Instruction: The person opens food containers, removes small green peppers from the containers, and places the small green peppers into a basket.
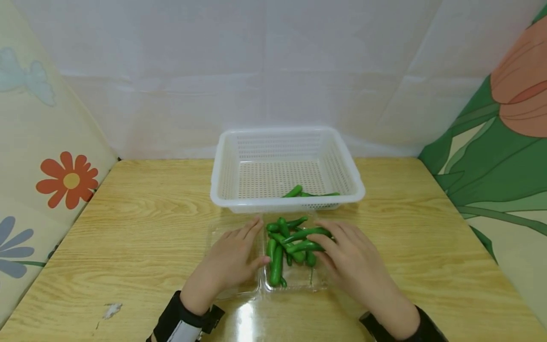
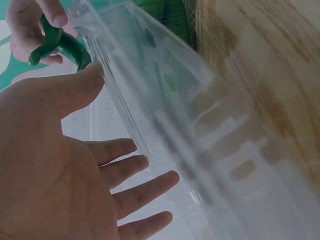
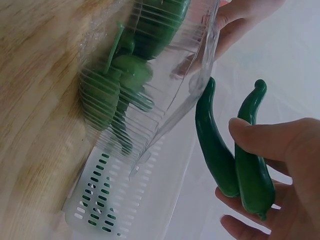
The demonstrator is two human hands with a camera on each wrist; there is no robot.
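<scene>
While the right hand (image 1: 350, 259) pinches two green peppers (image 3: 235, 160) between thumb and fingers, lifting them just above the pile, the left hand (image 1: 232, 259) lies flat and relaxed with its fingers straight, pressing on the opened lid side of the clear plastic tray (image 1: 295, 285) and its thumb against the tray's edge. The two hands are apart, with the pile of peppers (image 1: 286, 247) between them.

As a judgement, the likeliest slip is one of the two pinched peppers sliding out: they are smooth and tapered, and the wrist view shows them held side by side only by a thumb across their thick ends, so the outer one could twist free and drop onto the counter (image 1: 141, 213). The light tray could also shift or tip if the left hand eases its pressure, since the peppers in it lie tangled and a stem might catch on the ones being raised. The ribbed wall of the tray looks flimsy and may flex.

As for containers, the clear tray sits directly between the hands and holds a loose heap of green peppers, several crossing one another. Beyond the fingertips of both hands, just past the tray, stands a white perforated basket (image 1: 222, 190); a few peppers (image 1: 299, 192) already lie in its near right corner, and the rest of its floor shows only the holes
</scene>
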